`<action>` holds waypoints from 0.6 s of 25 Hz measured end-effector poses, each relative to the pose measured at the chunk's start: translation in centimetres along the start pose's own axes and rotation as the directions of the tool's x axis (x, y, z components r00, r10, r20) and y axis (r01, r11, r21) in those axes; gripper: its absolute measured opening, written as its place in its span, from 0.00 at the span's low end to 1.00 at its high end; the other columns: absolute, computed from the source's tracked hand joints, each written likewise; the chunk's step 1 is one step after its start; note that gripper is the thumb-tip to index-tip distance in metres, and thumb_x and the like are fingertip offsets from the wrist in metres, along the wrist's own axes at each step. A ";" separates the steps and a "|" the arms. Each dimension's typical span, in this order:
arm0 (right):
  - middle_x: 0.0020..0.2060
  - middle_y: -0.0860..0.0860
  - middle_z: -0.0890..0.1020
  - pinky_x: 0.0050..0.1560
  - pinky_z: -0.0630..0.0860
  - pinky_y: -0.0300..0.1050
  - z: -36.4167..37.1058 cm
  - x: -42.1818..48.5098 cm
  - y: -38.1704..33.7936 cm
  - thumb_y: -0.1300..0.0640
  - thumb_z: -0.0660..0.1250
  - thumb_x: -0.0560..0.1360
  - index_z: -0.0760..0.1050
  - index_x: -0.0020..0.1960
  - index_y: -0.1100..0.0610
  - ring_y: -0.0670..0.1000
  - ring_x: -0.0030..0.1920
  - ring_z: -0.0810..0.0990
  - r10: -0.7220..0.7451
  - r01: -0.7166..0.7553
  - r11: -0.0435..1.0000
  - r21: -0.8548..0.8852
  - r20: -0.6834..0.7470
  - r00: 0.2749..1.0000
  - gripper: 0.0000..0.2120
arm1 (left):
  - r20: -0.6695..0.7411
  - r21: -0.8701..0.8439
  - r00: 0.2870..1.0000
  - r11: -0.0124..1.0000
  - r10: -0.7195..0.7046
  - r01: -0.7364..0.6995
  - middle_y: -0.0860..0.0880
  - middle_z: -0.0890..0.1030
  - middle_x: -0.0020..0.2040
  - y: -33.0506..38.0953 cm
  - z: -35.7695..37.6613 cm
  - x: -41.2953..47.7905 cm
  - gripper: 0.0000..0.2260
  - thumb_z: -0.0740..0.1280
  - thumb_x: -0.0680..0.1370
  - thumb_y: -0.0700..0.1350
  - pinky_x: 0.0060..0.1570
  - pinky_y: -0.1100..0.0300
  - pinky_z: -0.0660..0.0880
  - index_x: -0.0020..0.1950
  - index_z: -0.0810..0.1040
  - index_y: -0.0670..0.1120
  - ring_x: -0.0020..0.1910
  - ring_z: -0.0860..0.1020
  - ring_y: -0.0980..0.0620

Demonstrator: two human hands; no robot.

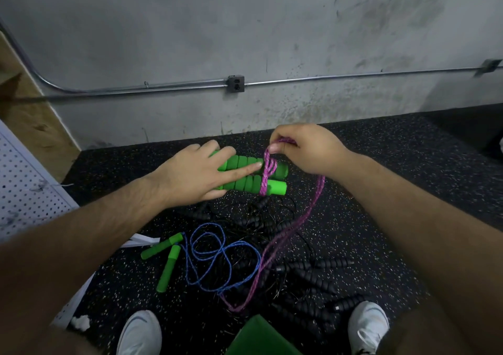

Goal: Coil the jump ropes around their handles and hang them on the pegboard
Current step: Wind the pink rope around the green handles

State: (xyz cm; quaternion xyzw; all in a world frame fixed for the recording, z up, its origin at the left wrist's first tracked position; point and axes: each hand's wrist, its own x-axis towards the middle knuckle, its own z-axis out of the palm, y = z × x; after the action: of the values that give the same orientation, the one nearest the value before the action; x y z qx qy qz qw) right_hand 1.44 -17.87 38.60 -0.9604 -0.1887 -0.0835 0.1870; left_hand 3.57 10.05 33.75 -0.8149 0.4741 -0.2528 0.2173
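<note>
Coiling is under way. The left hand (196, 175) grips two green handles (277, 187) held side by side. Just above them, the right hand (307, 150) pinches the pink rope (265, 175), which is wrapped a few turns around them. Its slack trails below. The next wrap likely needs steady tension.

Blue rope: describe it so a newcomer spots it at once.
On the speckled floor, ahead of the white shoes, ropes lie in a heap. The blue rope sprawls in loose loops at its left, by two slim green handles. Only it is blue, unlike the pink rope and black ropes.
</note>
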 end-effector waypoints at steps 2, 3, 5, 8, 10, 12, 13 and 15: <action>0.44 0.44 0.84 0.51 0.79 0.51 1.0 0.1 0.8 0.52 0.67 0.80 0.81 0.50 0.48 0.49 0.45 0.81 0.035 -0.040 0.966 0.257 0.024 0.999 0.05 | -0.044 -0.008 0.999 0.999 -0.033 0.032 0.38 0.72 0.64 0.2 -1.2 0.2 0.44 0.67 0.76 0.60 0.40 0.49 0.78 0.83 0.44 0.55 0.51 0.74 0.42; 0.44 0.44 0.84 0.53 0.79 0.49 1.7 -0.2 0.8 0.56 0.66 0.81 0.80 0.50 0.48 0.46 0.45 0.82 0.050 -0.067 0.917 0.392 0.053 0.997 0.06 | -0.053 -0.004 0.997 0.998 -0.062 0.062 0.38 0.72 0.63 0.3 -1.9 0.2 0.43 0.67 0.76 0.60 0.39 0.50 0.77 0.83 0.45 0.54 0.50 0.74 0.42; 0.43 0.44 0.81 0.50 0.77 0.37 3.3 -1.1 -0.2 0.66 0.63 0.81 0.77 0.51 0.49 0.37 0.40 0.79 0.098 -0.187 0.783 0.593 0.179 0.979 0.12 | -0.062 0.012 0.989 0.991 -0.131 0.132 0.36 0.73 0.62 0.6 -3.0 0.2 0.42 0.66 0.76 0.59 0.38 0.50 0.77 0.83 0.45 0.54 0.49 0.74 0.41; 0.32 0.46 0.71 0.31 0.68 0.35 5.3 -2.9 -2.9 0.59 0.57 0.85 0.74 0.46 0.51 0.39 0.26 0.68 0.118 -0.309 0.798 0.518 0.367 0.922 0.11 | 0.024 0.032 0.974 0.974 -0.224 0.223 0.37 0.72 0.63 1.5 -4.1 -0.3 0.41 0.65 0.77 0.58 0.41 0.48 0.76 0.83 0.44 0.56 0.51 0.73 0.39; 0.29 0.49 0.69 0.26 0.63 0.37 6.4 -3.9 -4.7 0.53 0.52 0.87 0.75 0.51 0.55 0.43 0.25 0.65 0.091 -0.345 0.758 0.554 0.435 0.896 0.15 | 0.112 0.051 0.958 0.964 -0.265 0.261 0.39 0.72 0.64 1.8 -4.0 -1.0 0.42 0.66 0.78 0.57 0.42 0.48 0.76 0.83 0.43 0.57 0.53 0.73 0.39; 0.31 0.50 0.72 0.28 0.66 0.39 7.0 -4.8 -6.1 0.51 0.52 0.86 0.76 0.52 0.57 0.45 0.28 0.69 0.101 -0.316 0.823 0.472 0.426 0.899 0.16 | 0.178 0.095 0.943 0.959 -0.281 0.268 0.40 0.71 0.65 1.9 -3.4 -2.2 0.42 0.66 0.78 0.58 0.43 0.49 0.75 0.83 0.41 0.57 0.54 0.73 0.40; 0.32 0.50 0.73 0.31 0.68 0.42 7.1 -5.3 -6.7 0.50 0.53 0.86 0.76 0.51 0.57 0.46 0.29 0.70 0.113 -0.297 0.864 0.407 0.418 0.901 0.17 | 0.197 0.096 0.938 0.957 -0.287 0.273 0.40 0.71 0.65 1.7 -3.1 -2.9 0.42 0.66 0.78 0.59 0.43 0.49 0.75 0.83 0.41 0.57 0.54 0.73 0.40; 0.32 0.49 0.74 0.32 0.68 0.44 6.4 -6.2 -8.0 0.49 0.53 0.86 0.77 0.52 0.58 0.47 0.30 0.71 0.114 -0.267 0.900 0.344 0.404 0.908 0.18 | 0.215 0.070 0.931 0.955 -0.296 0.287 0.40 0.71 0.64 1.4 -2.7 -4.0 0.42 0.67 0.78 0.58 0.43 0.49 0.76 0.83 0.43 0.57 0.53 0.73 0.40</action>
State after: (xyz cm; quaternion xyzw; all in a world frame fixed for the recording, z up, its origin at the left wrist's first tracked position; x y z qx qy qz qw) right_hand -6.79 -10.52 33.98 -0.9155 -0.1369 0.1595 0.3430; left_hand -0.75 12.64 34.20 -0.8952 0.3157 -0.1981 0.2444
